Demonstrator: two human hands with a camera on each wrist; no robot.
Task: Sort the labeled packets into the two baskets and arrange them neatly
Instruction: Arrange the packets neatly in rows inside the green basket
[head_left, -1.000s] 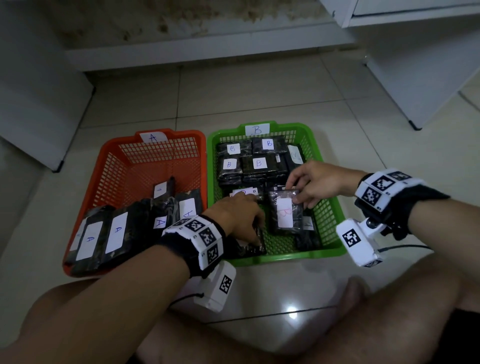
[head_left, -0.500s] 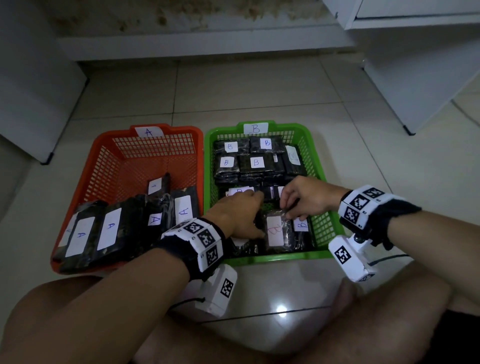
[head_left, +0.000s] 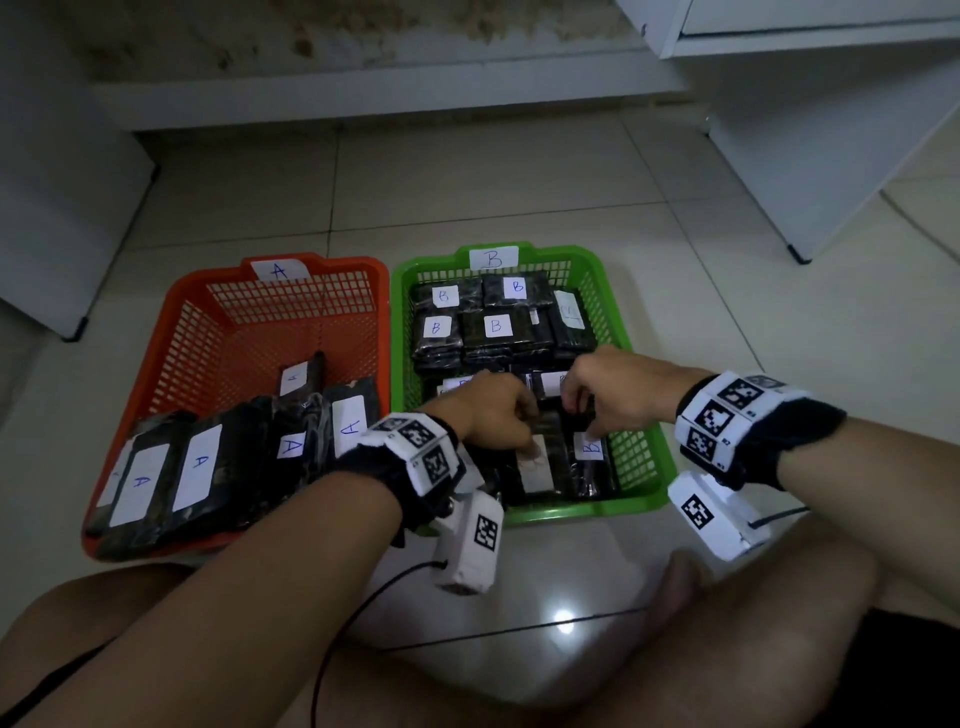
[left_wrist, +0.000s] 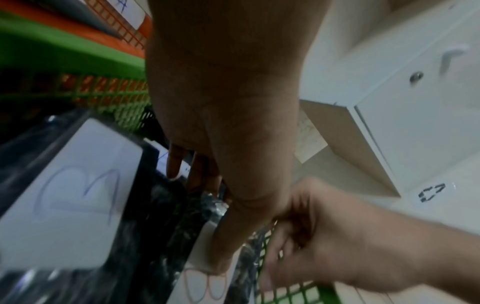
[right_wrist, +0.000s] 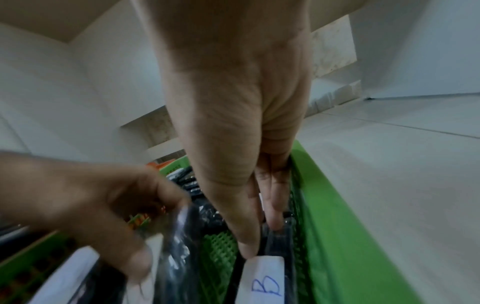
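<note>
The green basket B (head_left: 587, 512) holds stacked black packets with white B labels (head_left: 496, 326) at its far end. Both hands are in its near half. My left hand (head_left: 519, 428) grips a black packet with a pink B label (head_left: 535, 470), thumb on the label (left_wrist: 205, 286). My right hand (head_left: 589, 418) pinches a packet with a blue B label (right_wrist: 265, 284) that stands on edge near the basket's right wall (right_wrist: 337, 205). The orange basket A (head_left: 171, 306) holds several A packets (head_left: 200, 462) leaning across its near end.
The baskets sit side by side on a tiled floor (head_left: 467, 197). White cabinets stand at the left (head_left: 62, 218) and right (head_left: 810, 156), a wall base at the back. My bare legs (head_left: 779, 623) lie in front of the baskets.
The pink-labelled packet has come down into the near part of the green basket. My right hand left it and now pinches the blue-labelled packet by the right wall.
</note>
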